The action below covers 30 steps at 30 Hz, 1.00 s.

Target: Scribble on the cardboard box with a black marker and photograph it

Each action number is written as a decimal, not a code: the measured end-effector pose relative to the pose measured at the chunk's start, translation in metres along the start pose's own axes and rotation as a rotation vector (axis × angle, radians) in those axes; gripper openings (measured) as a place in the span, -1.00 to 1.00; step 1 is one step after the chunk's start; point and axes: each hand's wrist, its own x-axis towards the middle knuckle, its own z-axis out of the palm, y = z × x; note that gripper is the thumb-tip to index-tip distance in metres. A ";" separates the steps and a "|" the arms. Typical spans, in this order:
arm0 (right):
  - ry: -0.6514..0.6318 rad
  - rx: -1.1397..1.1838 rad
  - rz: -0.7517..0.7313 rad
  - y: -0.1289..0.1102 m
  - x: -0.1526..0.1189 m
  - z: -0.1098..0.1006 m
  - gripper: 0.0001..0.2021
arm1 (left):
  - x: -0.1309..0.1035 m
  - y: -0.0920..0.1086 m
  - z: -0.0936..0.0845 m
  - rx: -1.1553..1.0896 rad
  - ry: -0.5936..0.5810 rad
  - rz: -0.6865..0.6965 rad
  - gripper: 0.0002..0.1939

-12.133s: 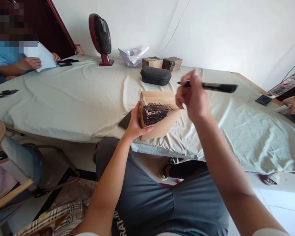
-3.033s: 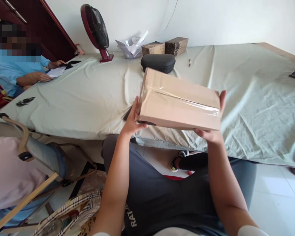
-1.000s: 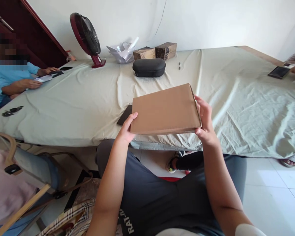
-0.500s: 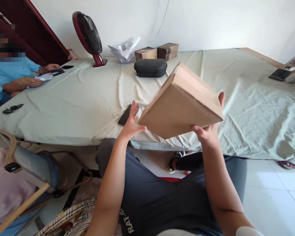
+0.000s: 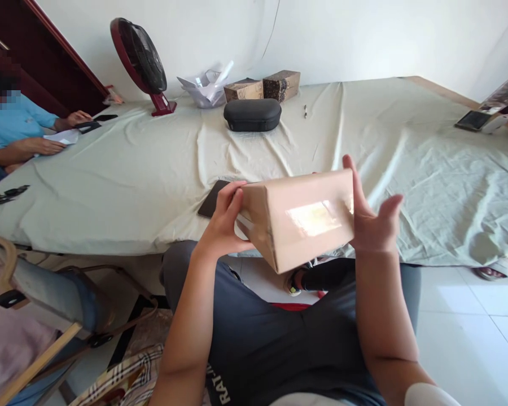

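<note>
A brown cardboard box [image 5: 296,225] is held tilted in the air over the table's near edge, with light glinting off a shiny patch on the side facing me. My left hand [image 5: 226,220] grips its left end, fingers on top and thumb underneath. At the right end, my right hand [image 5: 375,217] is spread, thumb and fingers apart, its palm side against or close beside the box. Behind my left hand lies a dark phone [image 5: 211,200], partly covered by that hand.
Farther back on the cloth-covered table [image 5: 144,186] are a black zip case [image 5: 252,115], two patterned boxes [image 5: 281,85], a plastic basket [image 5: 205,90] and a red fan [image 5: 144,62]. A person in blue [image 5: 25,124] sits at left. A chair [image 5: 55,287] stands beside me.
The box has turned and come lower, showing a different side. My left hand has closed on its left end, while my right hand has opened from its grip at the right.
</note>
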 end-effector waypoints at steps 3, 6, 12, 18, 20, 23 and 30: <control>0.049 0.040 0.246 0.004 0.007 -0.013 0.03 | 0.005 0.008 -0.001 0.139 -0.021 0.261 0.35; 0.039 0.038 0.300 0.013 0.015 -0.025 -0.09 | 0.006 0.015 0.004 0.250 -0.026 0.315 0.28; 0.149 0.006 0.088 0.035 0.023 -0.020 -0.16 | -0.003 -0.015 0.022 0.063 0.038 -0.027 0.49; -0.074 -0.150 -0.045 0.053 0.011 -0.016 0.04 | 0.000 0.006 0.034 -0.814 0.097 -0.519 0.39; -0.159 -0.185 -0.017 0.058 0.011 -0.022 0.02 | 0.002 0.018 0.034 -0.779 0.141 -0.505 0.38; -0.164 -0.194 0.047 0.066 0.016 -0.030 -0.20 | 0.001 0.018 0.032 -0.576 0.061 -0.387 0.56; -0.111 -0.234 0.050 0.078 0.028 -0.026 -0.30 | -0.003 0.000 0.035 -0.224 0.138 -0.092 0.55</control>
